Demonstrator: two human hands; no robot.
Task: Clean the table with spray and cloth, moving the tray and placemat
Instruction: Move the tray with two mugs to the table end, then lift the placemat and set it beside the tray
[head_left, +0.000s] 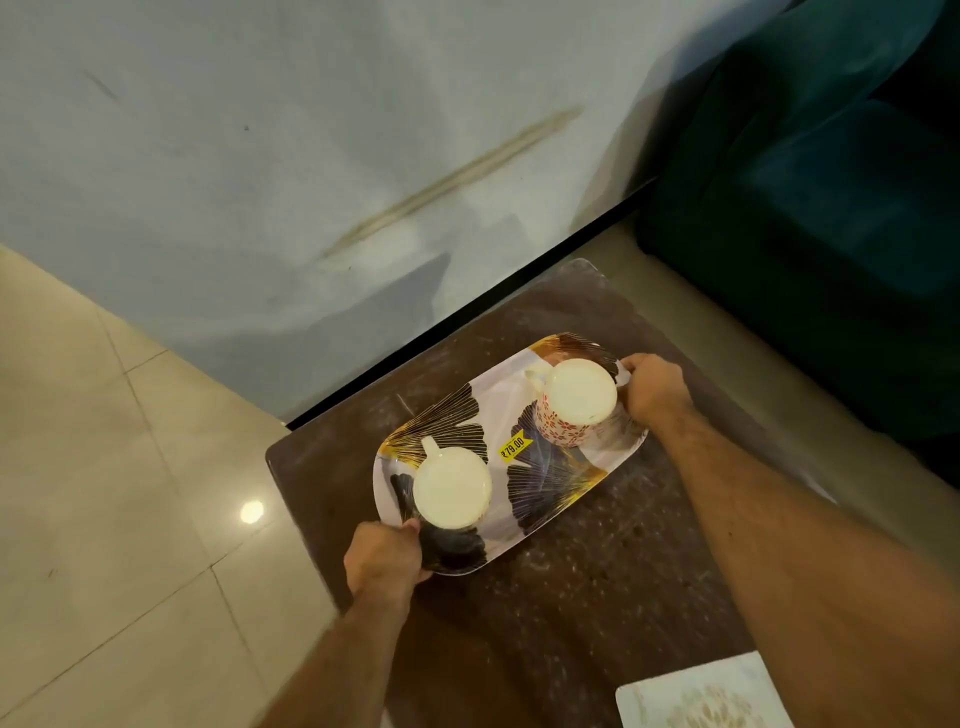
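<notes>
A white tray (524, 467) with dark and gold leaf prints and a yellow price sticker is over the dark brown table (597, 571). My left hand (387, 558) grips its near left end and my right hand (657, 387) grips its far right end. Two mugs stand on the tray: a plain one (451, 487) near my left hand and one with red flowers (571, 402) near my right hand. A pale placemat (696, 696) lies at the table's near right corner, partly cut off by the frame. No spray bottle or cloth is in view.
A pale wall with a scuff mark runs behind the table. A dark teal sofa (831, 182) stands at the right. Beige floor tiles (104, 493) lie to the left of the table.
</notes>
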